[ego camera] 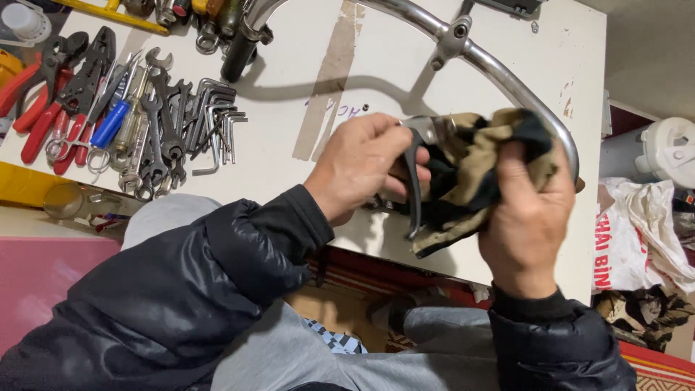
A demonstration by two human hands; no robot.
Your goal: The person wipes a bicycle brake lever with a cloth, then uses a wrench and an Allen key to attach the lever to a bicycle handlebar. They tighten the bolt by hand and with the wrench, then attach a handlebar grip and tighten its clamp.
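Observation:
A chrome bicycle handlebar [507,72] curves across the white table [391,65]. My left hand [358,166] grips the near end of the bar at its dark brake lever [414,181]. My right hand [528,217] is closed on a tan and black camouflage rag [470,170], which is pressed around the bar and lever beside my left hand. The bar's far end carries a black grip [237,54] at the top of the view.
Spanners, hex keys [217,116], screwdrivers and red-handled pliers [43,87] lie spread on the table's left side. A strip of brown tape [329,80] runs down the tabletop. A white plastic bag [637,239] and a white canister sit at right.

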